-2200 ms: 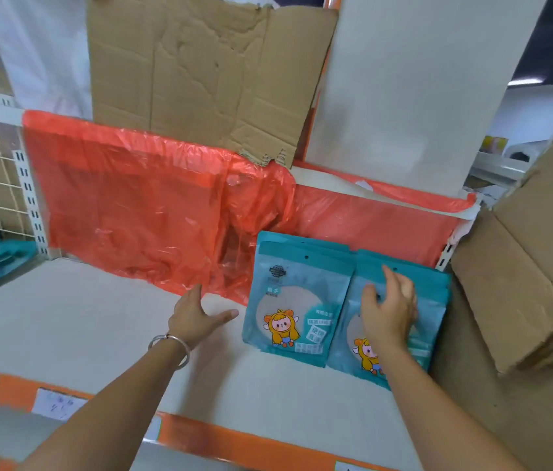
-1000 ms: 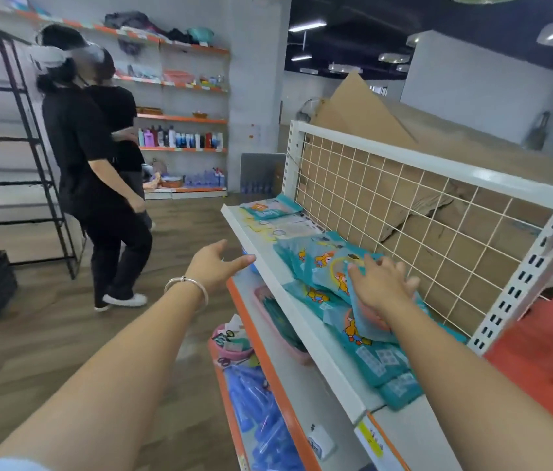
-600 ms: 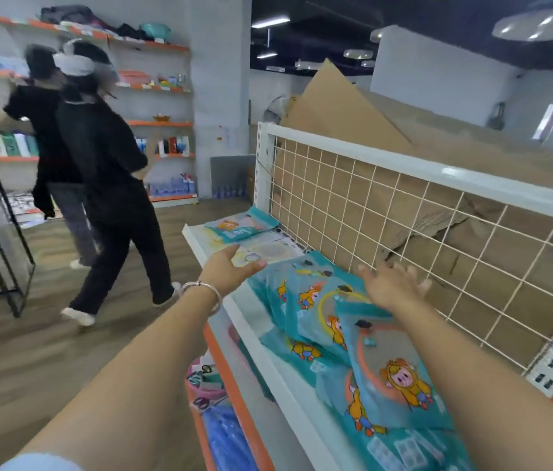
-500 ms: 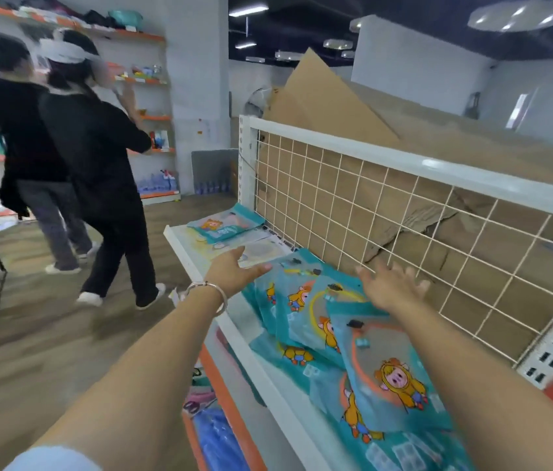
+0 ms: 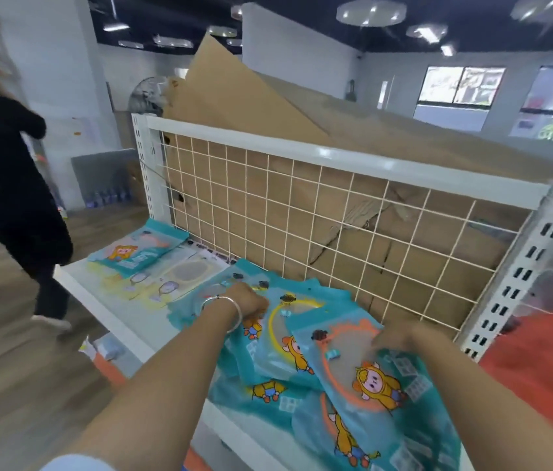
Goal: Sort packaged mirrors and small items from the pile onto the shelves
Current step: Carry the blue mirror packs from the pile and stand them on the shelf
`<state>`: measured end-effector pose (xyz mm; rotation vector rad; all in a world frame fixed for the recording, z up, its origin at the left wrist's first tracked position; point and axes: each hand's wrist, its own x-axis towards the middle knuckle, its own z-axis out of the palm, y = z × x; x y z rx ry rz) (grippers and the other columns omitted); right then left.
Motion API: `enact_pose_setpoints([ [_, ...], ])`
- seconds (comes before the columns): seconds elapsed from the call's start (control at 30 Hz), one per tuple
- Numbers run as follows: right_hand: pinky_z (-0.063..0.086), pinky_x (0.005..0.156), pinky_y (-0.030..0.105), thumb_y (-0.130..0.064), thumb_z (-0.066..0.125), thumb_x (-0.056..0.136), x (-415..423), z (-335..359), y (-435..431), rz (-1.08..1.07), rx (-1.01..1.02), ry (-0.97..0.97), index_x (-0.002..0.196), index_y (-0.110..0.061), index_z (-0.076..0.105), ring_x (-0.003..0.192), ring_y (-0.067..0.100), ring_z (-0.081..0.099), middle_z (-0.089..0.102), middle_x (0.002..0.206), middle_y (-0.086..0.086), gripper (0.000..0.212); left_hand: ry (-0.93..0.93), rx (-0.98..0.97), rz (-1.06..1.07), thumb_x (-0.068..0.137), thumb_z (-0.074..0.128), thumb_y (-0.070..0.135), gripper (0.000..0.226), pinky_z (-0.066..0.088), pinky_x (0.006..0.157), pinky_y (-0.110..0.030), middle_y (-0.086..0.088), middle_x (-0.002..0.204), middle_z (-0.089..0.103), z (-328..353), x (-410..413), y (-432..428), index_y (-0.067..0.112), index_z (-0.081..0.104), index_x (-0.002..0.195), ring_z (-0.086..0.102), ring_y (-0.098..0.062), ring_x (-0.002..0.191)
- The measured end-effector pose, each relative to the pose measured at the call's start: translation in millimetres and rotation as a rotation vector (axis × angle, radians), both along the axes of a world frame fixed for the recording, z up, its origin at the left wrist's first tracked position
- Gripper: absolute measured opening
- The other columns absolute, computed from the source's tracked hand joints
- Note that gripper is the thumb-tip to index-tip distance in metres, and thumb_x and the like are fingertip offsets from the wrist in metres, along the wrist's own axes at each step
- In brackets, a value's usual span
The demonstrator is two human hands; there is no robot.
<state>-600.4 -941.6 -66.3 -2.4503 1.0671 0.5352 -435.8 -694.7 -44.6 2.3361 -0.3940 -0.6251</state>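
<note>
A pile of teal packaged mirrors (image 5: 278, 348) with cartoon prints lies on the white shelf (image 5: 105, 300) in front of a wire grid back panel. My left hand (image 5: 249, 302), with a silver bracelet at the wrist, is down on the pile's left side, its fingers curled onto a packet. My right hand (image 5: 392, 336) rests on the orange-ringed packet (image 5: 367, 379) on top, fingers pressed on its upper edge. Whether either hand has gripped a packet is blurred. A single teal packet (image 5: 139, 248) and pale flat packets (image 5: 173, 277) lie further left along the shelf.
The wire grid panel (image 5: 302, 229) with cardboard (image 5: 251, 107) behind it backs the shelf. A white slotted upright (image 5: 520, 283) and red plastic sheet (image 5: 540, 362) stand at the right. A person in black (image 5: 6, 185) walks in the aisle at the left.
Both hands have dropped from hovering over the shelf onto the pile of teal packets. My view has swung further right along the shelf, and the person in black has moved to the left edge.
</note>
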Motion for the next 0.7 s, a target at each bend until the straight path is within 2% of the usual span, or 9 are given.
enact_pose_setpoints([
  [0.07, 0.052, 0.086, 0.03, -0.039, 0.076, 0.072, -11.1, 0.6, 0.0, -0.036, -0.001, 0.009, 0.109, -0.015, 0.064, 0.101, 0.019, 0.062, 0.065, 0.115, 0.006, 0.046, 0.082, -0.021, 0.008, 0.082, 0.064, 0.025, 0.021, 0.052, 0.066, -0.032, -0.012, 0.07, 0.061, -6.2, 2.1, -11.7, 0.005, 0.06, 0.076, 0.053, -0.02, 0.054],
  [0.17, 0.046, 0.085, 0.029, -0.049, 0.074, 0.075, -24.7, 1.8, -0.8, -0.077, 0.027, 0.066, 0.127, -0.008, 0.054, 0.098, 0.02, 0.053, 0.057, 0.13, 0.01, 0.069, 0.179, -0.036, 0.039, 0.082, 0.067, 0.015, 0.028, 0.047, 0.058, -0.033, -0.011, 0.052, 0.05, -11.2, 3.5, -24.0, 0.005, 0.05, 0.062, 0.045, -0.019, 0.047],
  [0.27, 0.042, 0.08, 0.027, -0.052, 0.074, 0.074, -32.0, 0.1, -1.6, -0.111, 0.035, 0.036, 0.125, -0.008, 0.056, 0.093, 0.018, 0.052, 0.059, 0.128, 0.007, 0.069, 0.24, -0.024, 0.007, 0.084, 0.068, 0.013, 0.039, 0.035, 0.045, -0.026, -0.007, 0.037, 0.036, -13.2, 2.5, -30.3, 0.007, 0.041, 0.057, 0.033, -0.018, 0.038],
  [0.33, 0.042, 0.08, 0.025, -0.053, 0.072, 0.075, -33.6, -0.1, -0.7, -0.11, 0.049, 0.02, 0.123, -0.009, 0.058, 0.093, 0.016, 0.054, 0.06, 0.126, 0.005, 0.066, 0.233, -0.012, -0.011, 0.085, 0.067, 0.011, 0.014, 0.032, 0.037, -0.019, -0.005, 0.041, 0.036, -14.8, 3.4, -32.1, 0.001, 0.059, 0.081, 0.032, -0.016, 0.031],
  [0.4, 0.045, 0.08, 0.025, -0.053, 0.069, 0.078, -34.4, -0.3, -4.3, -0.111, 0.062, -0.012, 0.119, -0.009, 0.061, 0.092, 0.016, 0.058, 0.063, 0.123, 0.005, 0.061, 0.263, -0.017, -0.02, 0.084, 0.068, 0.011, 0.052, 0.034, 0.035, -0.017, -0.005, 0.043, 0.038, -25.2, 13.8, -31.4, -0.008, 0.047, 0.127, 0.033, -0.014, 0.029],
  [0.43, 0.047, 0.083, 0.027, -0.05, 0.069, 0.079, -34.8, 0.9, -6.0, -0.122, 0.087, -0.034, 0.117, -0.008, 0.063, 0.094, 0.017, 0.061, 0.064, 0.121, 0.005, 0.057, 0.291, -0.032, -0.027, 0.083, 0.069, 0.013, 0.053, 0.035, 0.039, -0.019, -0.005, 0.039, 0.038, -25.5, 15.6, -30.6, -0.007, 0.047, 0.128, 0.033, -0.015, 0.032],
  [0.5, 0.049, 0.09, 0.032, -0.045, 0.069, 0.081, -37.6, 4.0, -8.6, -0.148, 0.138, -0.074, 0.114, -0.006, 0.065, 0.101, 0.021, 0.064, 0.066, 0.119, 0.007, 0.051, 0.334, -0.044, -0.036, 0.083, 0.07, 0.019, 0.021, 0.036, 0.048, -0.025, -0.004, 0.036, 0.04, -21.9, 16.4, -26.8, 0.002, 0.059, 0.089, 0.034, -0.016, 0.034],
  [0.53, 0.049, 0.09, 0.032, -0.041, 0.068, 0.083, -39.4, 5.5, -8.5, -0.159, 0.15, -0.092, 0.114, -0.006, 0.066, 0.102, 0.022, 0.064, 0.066, 0.119, 0.008, 0.047, 0.354, -0.048, -0.052, 0.083, 0.071, 0.021, 0.025, 0.036, 0.049, -0.025, -0.005, 0.039, 0.043, -23.6, 21.0, -25.4, 0.005, 0.055, 0.073, 0.036, -0.016, 0.035],
  [0.7, 0.049, 0.079, 0.029, -0.033, 0.07, 0.084, -43.9, 7.5, -1.5, -0.221, 0.181, -0.247, 0.098, -0.007, 0.068, 0.097, 0.022, 0.065, 0.069, 0.109, 0.009, 0.03, 0.318, -0.096, -0.105, 0.081, 0.072, 0.029, 0.041, 0.031, 0.041, -0.02, -0.008, 0.044, 0.05, -19.8, 20.5, -18.5, 0.006, 0.053, 0.053, 0.036, -0.017, 0.033],
])
